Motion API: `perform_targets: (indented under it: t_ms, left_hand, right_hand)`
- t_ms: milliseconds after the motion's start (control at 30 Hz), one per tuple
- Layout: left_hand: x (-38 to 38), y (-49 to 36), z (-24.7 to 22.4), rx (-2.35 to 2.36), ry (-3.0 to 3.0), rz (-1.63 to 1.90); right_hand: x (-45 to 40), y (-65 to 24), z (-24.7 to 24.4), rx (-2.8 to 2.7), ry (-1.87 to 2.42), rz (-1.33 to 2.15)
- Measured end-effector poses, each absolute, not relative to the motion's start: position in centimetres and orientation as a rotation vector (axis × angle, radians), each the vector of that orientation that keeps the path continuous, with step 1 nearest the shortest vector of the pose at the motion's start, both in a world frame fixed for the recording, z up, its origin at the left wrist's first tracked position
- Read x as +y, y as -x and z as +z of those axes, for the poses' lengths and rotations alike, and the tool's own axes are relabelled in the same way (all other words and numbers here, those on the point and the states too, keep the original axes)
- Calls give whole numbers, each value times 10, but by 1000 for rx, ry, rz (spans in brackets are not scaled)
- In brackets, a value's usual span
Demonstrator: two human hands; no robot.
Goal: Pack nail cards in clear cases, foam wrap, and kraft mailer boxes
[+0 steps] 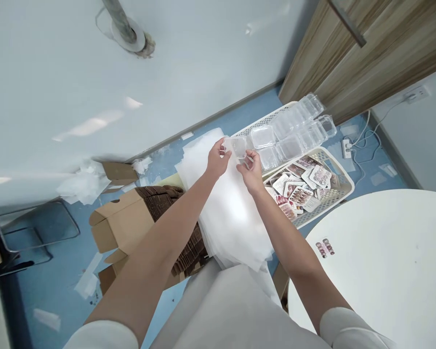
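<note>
Between my two hands is a clear plastic box (237,144), held over a stack of thin white sheets (232,208). My left hand (218,159) is closed on the box's left edge. At its right edge, the fingers of my right hand (252,172) pinch it near the lower corner. Just beyond my right hand, rows of similar clear plastic boxes (288,127) fill a long white basket (261,122). Below these, a second white basket (343,177) holds many cards with press-on nails (301,195).
Folded brown cardboard boxes (125,218) stand left of the sheets. A round white table (381,252) at the right carries a small set of nails (324,247). A power strip with cables (346,148) lies on the blue floor by the wooden cabinet (349,53). A metal-framed chair (39,228) is far left.
</note>
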State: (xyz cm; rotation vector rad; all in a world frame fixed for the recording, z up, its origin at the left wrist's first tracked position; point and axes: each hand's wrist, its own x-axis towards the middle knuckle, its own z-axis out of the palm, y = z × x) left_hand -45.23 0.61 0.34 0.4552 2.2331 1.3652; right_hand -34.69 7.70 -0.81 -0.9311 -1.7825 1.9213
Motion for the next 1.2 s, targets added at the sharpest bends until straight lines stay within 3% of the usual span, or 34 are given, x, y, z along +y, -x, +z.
perform_targets:
  t_ms: [367, 633, 867, 1200]
  left_hand:
    - [-55, 373, 71, 1722, -782, 1422]
    - [-119, 285, 97, 1353, -884, 1170]
    - [-130, 214, 101, 1260, -936, 1110]
    - [-118, 121, 87, 1085, -1020, 722]
  right_hand:
    - [29, 231, 57, -1512, 1058, 1805]
    - [-27, 105, 112, -1697, 990, 1881]
    - [-89, 34, 114, -1505, 1194, 1812]
    - [-113, -65, 113, -1059, 1389, 1504]
